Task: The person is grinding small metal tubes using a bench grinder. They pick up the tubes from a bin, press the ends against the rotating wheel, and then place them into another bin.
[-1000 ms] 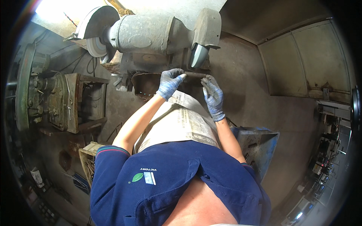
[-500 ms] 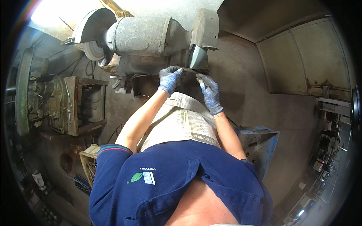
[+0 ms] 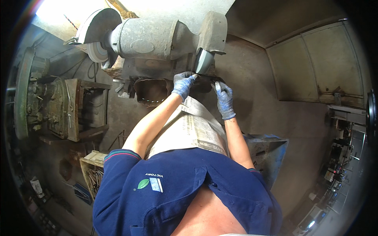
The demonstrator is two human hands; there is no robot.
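My left hand [image 3: 183, 85], in a blue and grey work glove, is closed with its fingertips just under the right grinding wheel [image 3: 204, 61] of a bench grinder [image 3: 145, 38]. My right hand [image 3: 224, 100], gloved alike, pinches at a lower spot to the right of that wheel. Between the two hands runs a thin dark strip [image 3: 206, 78], hard to make out against the dark background. It lies at or very near the wheel's lower edge; whether they touch cannot be told. Newspaper [image 3: 197, 128] covers my lap.
A white wheel [image 3: 97, 52] sits at the grinder's left end. Below the grinder is a rusty open container [image 3: 152, 91]. A greasy machine [image 3: 57, 104] stands at left, a crate of rods [image 3: 91, 171] beside me, and a blue metal bin [image 3: 271, 155] at my right.
My right hand has shifted right and slightly toward me, and my left hand a little right, so they are farther apart. The whole view has shifted slightly.
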